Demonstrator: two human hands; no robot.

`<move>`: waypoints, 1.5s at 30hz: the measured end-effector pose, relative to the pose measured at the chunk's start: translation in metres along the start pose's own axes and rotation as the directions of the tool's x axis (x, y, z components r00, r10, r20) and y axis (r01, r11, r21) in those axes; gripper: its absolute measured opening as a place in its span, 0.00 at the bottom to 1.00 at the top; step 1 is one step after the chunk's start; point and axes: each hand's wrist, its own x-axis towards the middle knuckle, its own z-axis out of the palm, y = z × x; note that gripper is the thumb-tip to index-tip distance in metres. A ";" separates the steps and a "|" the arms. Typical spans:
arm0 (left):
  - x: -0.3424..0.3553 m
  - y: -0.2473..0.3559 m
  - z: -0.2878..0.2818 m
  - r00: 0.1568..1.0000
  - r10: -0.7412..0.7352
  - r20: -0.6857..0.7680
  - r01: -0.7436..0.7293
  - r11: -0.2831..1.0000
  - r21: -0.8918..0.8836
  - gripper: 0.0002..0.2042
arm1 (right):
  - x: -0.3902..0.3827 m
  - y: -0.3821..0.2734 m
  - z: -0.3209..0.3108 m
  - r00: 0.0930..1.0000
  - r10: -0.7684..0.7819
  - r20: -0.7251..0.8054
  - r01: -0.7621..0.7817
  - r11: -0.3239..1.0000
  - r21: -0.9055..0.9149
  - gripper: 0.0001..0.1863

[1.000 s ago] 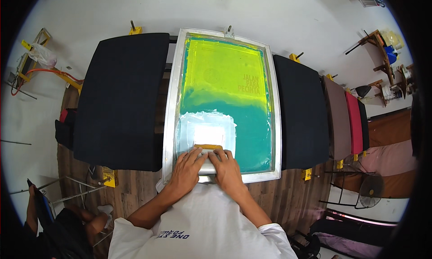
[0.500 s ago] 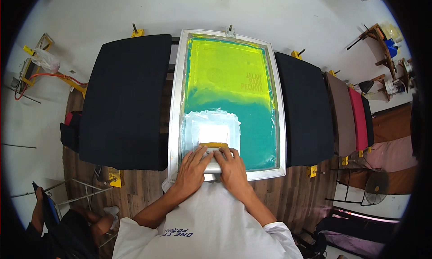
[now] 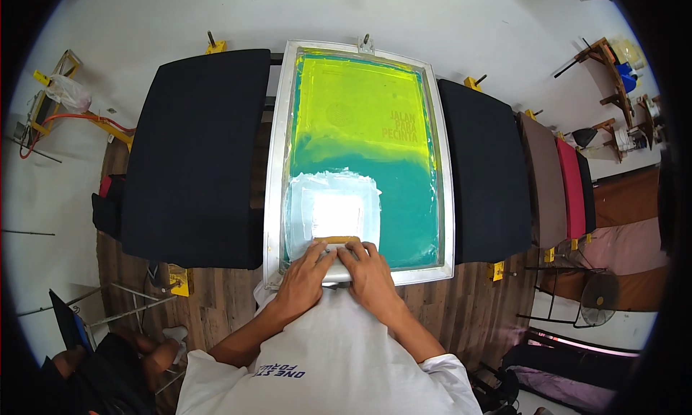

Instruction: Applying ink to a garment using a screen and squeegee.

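My left hand (image 3: 303,278) and my right hand (image 3: 370,279) lie side by side, fingers curled over a squeegee at the near end of a screen printing frame. A yellow-brown strip of the squeegee (image 3: 336,240) shows just beyond my fingertips; its lower part is mostly covered by my hands. The silver metal screen frame (image 3: 447,220) holds a mesh (image 3: 404,213), teal nearer me and yellow-green at the far end. White ink (image 3: 295,206) lies on the mesh around a bright white rectangle (image 3: 339,209), directly ahead of the squeegee.
Black-covered boards flank the frame, one at left (image 3: 194,155) and one at right (image 3: 484,177), with brown and red ones farther right. Yellow clamps (image 3: 180,279) stick out below them. At lower left another person (image 3: 108,372) sits by a metal rack. A fan (image 3: 602,299) stands right.
The squeegee and both my hands have slid a little toward me along the mesh, uncovering more of the white rectangle. The whole view has shifted slightly. The seated person's arm has lowered.
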 end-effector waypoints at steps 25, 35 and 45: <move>-0.015 0.009 -0.004 0.999 -0.004 0.043 0.002 0.999 0.044 0.33 | -0.012 -0.003 0.002 0.999 -0.031 0.038 0.029 0.999 0.044 0.22; -0.018 0.007 -0.002 0.999 0.042 -0.008 -0.041 0.996 0.084 0.32 | -0.012 -0.006 0.004 0.999 -0.030 0.012 0.029 0.999 0.016 0.24; -0.017 0.005 -0.002 0.997 0.070 -0.030 -0.066 0.992 0.111 0.32 | -0.011 -0.003 0.012 0.998 -0.041 -0.037 0.042 0.999 0.020 0.27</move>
